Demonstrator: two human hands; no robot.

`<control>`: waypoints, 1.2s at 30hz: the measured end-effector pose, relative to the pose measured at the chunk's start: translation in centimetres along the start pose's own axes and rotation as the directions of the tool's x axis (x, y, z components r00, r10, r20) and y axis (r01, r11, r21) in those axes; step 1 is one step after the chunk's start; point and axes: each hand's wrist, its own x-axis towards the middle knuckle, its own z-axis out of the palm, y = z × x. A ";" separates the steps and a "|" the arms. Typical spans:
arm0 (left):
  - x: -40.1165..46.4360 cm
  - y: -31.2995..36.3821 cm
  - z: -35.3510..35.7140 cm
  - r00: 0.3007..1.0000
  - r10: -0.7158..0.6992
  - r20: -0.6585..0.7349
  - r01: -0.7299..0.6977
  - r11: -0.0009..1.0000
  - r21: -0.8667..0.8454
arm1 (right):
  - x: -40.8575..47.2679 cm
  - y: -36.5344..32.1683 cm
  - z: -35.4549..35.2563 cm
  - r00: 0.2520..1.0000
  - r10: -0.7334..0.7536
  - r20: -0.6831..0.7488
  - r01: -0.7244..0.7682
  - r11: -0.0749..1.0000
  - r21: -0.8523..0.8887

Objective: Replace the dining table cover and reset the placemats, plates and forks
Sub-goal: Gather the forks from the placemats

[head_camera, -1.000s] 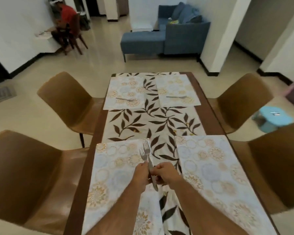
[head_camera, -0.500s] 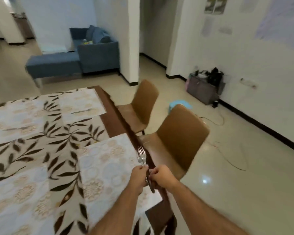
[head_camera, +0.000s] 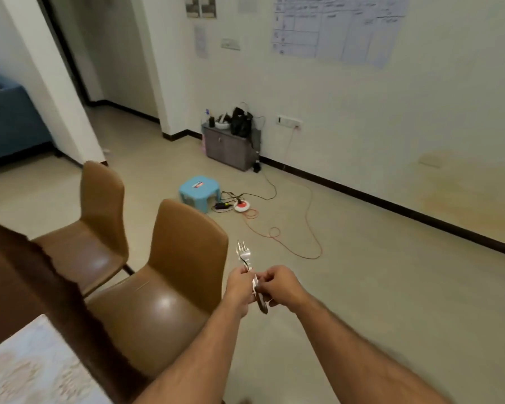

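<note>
Placemat [head_camera: 32,371] seen at lower left of frame, pale floral print, blurred, lying on the dark brown tabletop [head_camera: 27,275] whose edge runs diagonally up the left side.

Both forearms enter from the bottom edge and meet at centre frame, over the floor and off the tabletop. Forks [head_camera: 244,256] are held there: tines up, handle ends angled down to the right below the hands. Two overlapping heads appear to be visible; exact count cannot be confirmed. Left hand [head_camera: 239,288] is curled round the handles just below the heads. Right hand [head_camera: 280,284] is curled on the lower handle section, touching the left hand.

Near chair [head_camera: 169,287], brown, glossy seat, sits just beside the tabletop edge, left of the hands. Second brown chair [head_camera: 96,223] is located behind it, further up-left, also against the tabletop.

Mid-frame on the floor: light blue stool [head_camera: 200,191], with a round white-and-red item [head_camera: 242,206] and a black adapter just right of it. Orange cable [head_camera: 289,246] is looped across the floor right of the forks.

Upper centre: small grey cabinet [head_camera: 231,147] against the wall, dark items on top. Large paper chart [head_camera: 338,24] is fixed to the wall at upper right. Blue sofa [head_camera: 6,121] partly seen at the left edge.
</note>
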 end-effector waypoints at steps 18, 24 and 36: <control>25.9 14.5 14.3 0.997 -0.007 0.079 -0.001 0.995 0.097 | 28.3 -3.4 -16.4 0.974 0.104 -0.200 -0.060 0.974 0.217; 35.8 19.9 18.2 0.999 0.013 0.041 -0.018 0.993 0.121 | 40.4 -6.2 -22.2 0.989 0.046 -0.138 -0.015 0.975 0.223; 51.0 30.6 14.9 0.963 0.139 -0.231 -0.128 0.990 0.064 | 61.2 -17.2 -20.1 0.977 -0.093 0.195 0.052 0.977 0.206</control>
